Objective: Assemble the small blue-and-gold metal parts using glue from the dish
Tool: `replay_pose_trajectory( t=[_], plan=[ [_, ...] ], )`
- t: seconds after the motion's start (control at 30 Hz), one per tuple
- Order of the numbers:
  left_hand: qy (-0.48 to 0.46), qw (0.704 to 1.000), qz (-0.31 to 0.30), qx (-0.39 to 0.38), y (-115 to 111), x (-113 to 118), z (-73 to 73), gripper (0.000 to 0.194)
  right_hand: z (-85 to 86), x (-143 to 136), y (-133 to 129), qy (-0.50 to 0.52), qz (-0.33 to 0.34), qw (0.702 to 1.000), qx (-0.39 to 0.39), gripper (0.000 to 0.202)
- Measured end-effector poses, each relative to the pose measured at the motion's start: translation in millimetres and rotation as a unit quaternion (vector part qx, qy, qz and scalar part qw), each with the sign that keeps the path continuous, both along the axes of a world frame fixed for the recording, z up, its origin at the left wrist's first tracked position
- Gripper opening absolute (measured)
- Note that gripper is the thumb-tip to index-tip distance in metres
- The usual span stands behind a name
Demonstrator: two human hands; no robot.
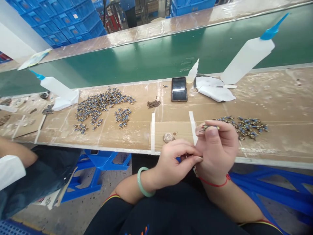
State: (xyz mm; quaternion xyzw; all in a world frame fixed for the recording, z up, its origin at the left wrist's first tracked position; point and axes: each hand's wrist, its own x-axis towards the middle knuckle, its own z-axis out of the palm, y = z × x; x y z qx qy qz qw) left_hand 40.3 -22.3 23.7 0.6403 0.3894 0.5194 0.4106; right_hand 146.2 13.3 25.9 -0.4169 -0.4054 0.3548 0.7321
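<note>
Shirt [171, 209]: very dark, near black from where I stand, loose across the front
Left sleeve [105, 217]: short, same dark cloth, ending around the elbow
Left cuff trim [111, 197]: narrow bands, one red and one yellow
Right sleeve [260, 229]: a match for the other, dark and short
Right cuff trim [262, 222]: red and yellow again, seen as thin lines
Chest marking [146, 229]: orange strokes with a little blue, cut off too low to read
Left grip [174, 161]: bare
Bangle [139, 182]: pale green, smooth, rounded, on the left wrist
Right grip [217, 147]: bare, thumbnail short
Cord [215, 185]: thin, red, knotted at one side, on the right wrist
</note>
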Motion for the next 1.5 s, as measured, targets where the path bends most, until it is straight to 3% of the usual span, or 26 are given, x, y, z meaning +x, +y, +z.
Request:
replay_pose_trajectory(
  t=[0.33, 0.67, 0.8, 0.87, 1.0, 1.07, 1.13, 1.33, 1.5],
  plan=[
    [-0.004, 0.999, 0.037, 0.037, 2.3, -8.2, -5.4, 0.023, -4.0, -9.0, 4.7, -0.006, 0.048, 0.998, -0.036, 0.025],
    [0.046, 0.996, -0.060, 0.052, 18.2, -24.2, -9.9, 0.008, -14.4, -6.6, 3.5, 0.047, 0.118, 0.985, -0.113, 0.029],
    [-0.039, 0.993, -0.106, -0.018, 27.2, -24.8, -13.2, 0.019, -11.7, -5.3, 1.9, 0.059, 0.199, 0.967, -0.147, 0.032],
    [-0.145, 0.974, -0.145, -0.096, 28.0, -23.8, -16.2, 0.031, -11.5, -4.4, 3.4, 0.081, 0.229, 0.959, -0.147, 0.032],
    [-0.347, 0.877, -0.214, -0.255, 23.1, -24.2, -21.2, 0.040, -15.4, -1.6, 7.1, 0.100, 0.205, 0.966, -0.118, 0.034],
    [-0.388, 0.843, -0.227, -0.296, 20.4, -26.3, -22.3, 0.039, -17.3, 0.0, 6.7, 0.074, 0.188, 0.972, -0.116, 0.037],
    [-0.398, 0.831, -0.227, -0.314, 19.1, -28.9, -22.5, 0.039, -18.4, 1.5, 4.9, 0.045, 0.183, 0.975, -0.120, 0.039],
    [-0.384, 0.848, -0.203, -0.305, 20.6, -38.9, -17.5, 0.046, -22.4, 12.5, 1.6, -0.033, 0.198, 0.973, -0.113, 0.041],
    [-0.362, 0.903, -0.141, -0.185, 17.9, -61.2, -26.2, 0.030, -27.5, 29.7, 2.0, -0.240, 0.209, 0.947, -0.047, 0.026]
  ],
)
